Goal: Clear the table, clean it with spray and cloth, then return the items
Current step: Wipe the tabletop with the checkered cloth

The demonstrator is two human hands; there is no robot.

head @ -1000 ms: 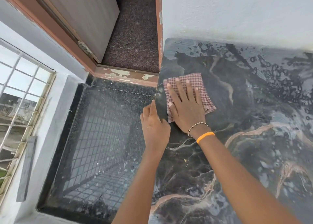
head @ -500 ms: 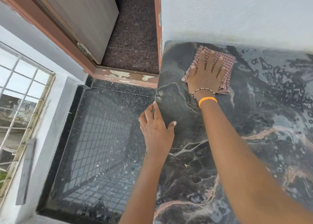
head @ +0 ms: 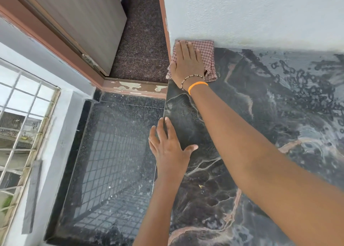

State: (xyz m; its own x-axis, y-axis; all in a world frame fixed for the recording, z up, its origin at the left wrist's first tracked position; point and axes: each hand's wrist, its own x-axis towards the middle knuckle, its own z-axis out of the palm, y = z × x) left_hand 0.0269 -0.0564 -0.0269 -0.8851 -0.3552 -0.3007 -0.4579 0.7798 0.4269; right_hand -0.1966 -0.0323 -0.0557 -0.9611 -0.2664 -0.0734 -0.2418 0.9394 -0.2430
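Note:
The table [head: 260, 115] has a dark marble top with pale veins and wet spray droplets towards the right. A red-and-white checked cloth [head: 207, 52] lies flat in the table's far left corner, against the white wall. My right hand [head: 187, 63] presses on the cloth with straight fingers, a bead bracelet and an orange band at the wrist. My left hand [head: 169, 145] rests on the table's left edge, fingers extended over the side and thumb on the top.
A white wall [head: 260, 12] runs along the table's far side. Left of the table lies a dark polished floor [head: 111, 162], with an open doorway and brown door [head: 83, 22] beyond. A barred window [head: 20, 124] stands at far left.
My right hand has slid the cloth from the table's left side away from me into the far left corner by the wall. My left hand has stayed on the table's edge.

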